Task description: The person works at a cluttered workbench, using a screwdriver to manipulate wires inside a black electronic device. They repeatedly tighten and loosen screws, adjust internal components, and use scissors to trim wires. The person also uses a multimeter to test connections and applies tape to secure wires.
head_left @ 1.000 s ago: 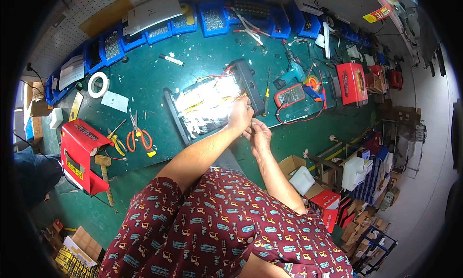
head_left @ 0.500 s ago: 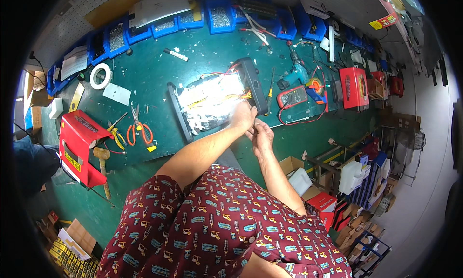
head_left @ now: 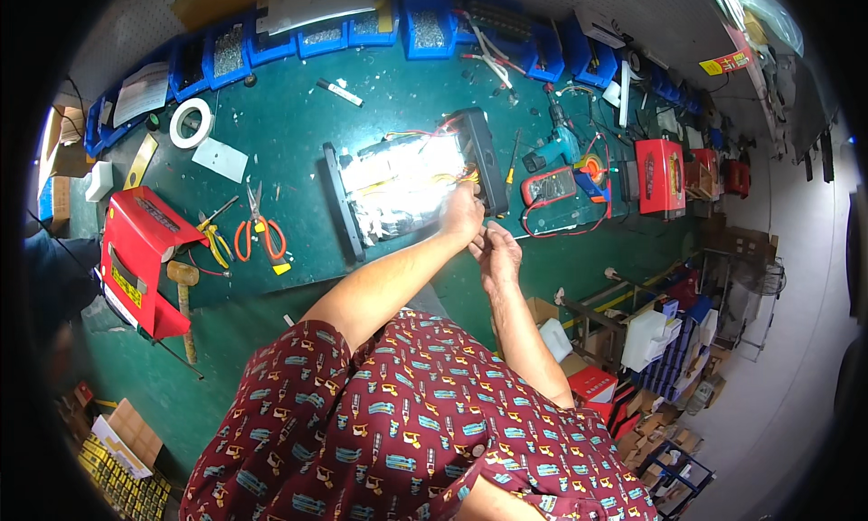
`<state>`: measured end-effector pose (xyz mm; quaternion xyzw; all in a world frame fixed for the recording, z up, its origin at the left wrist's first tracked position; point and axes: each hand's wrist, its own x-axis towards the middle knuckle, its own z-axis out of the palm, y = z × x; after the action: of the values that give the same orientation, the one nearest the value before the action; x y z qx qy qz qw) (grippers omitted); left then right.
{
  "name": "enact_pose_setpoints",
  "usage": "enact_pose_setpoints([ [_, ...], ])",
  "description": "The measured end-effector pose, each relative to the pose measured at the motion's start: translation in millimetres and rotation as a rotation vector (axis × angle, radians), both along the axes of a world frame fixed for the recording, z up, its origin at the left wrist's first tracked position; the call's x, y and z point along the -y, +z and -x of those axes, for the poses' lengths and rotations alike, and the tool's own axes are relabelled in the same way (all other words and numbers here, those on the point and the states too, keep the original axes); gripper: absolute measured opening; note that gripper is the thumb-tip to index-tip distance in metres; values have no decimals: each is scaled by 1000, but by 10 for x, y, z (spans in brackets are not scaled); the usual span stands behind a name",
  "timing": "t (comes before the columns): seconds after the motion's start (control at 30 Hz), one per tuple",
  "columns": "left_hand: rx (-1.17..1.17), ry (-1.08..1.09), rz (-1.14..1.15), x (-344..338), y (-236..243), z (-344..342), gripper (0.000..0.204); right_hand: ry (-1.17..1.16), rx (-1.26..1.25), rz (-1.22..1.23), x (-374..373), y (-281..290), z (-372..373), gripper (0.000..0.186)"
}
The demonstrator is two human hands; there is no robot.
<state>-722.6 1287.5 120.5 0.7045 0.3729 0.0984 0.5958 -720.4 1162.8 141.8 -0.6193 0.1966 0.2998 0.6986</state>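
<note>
Currently, the device (head_left: 398,191) at frame centre lies uncovered, unclosed; left hand (head_left: 463,212) curled at its right end, right hand (head_left: 500,253) half-curled just below; holds unclear.

- The head view looks steeply down from the person's head.
- It faces the green surface (head_left: 282,114), the patterned shirt (head_left: 407,413) nearest the lens.
</note>
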Motion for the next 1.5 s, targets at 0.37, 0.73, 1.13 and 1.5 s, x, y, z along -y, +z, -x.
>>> enact_pose_setpoints([
  [0.37, 142, 43, 185, 188, -152, -18, 21, 7, -6, 49, 158, 8, 91, 33],
  [0.73, -91, -8, 153, 167, -101, -27, 22, -26, 92, 93, 188, 188, -106, 29],
  [1.13, -201, -143, 439, -77, 6, -100, 17, -9, 45, 47, 220, 156, 100, 29],
  [1.5, 145, -28, -47, -1040, 241, 396, 27, 57, -22, 110, 319, 15, 413, 30],
])
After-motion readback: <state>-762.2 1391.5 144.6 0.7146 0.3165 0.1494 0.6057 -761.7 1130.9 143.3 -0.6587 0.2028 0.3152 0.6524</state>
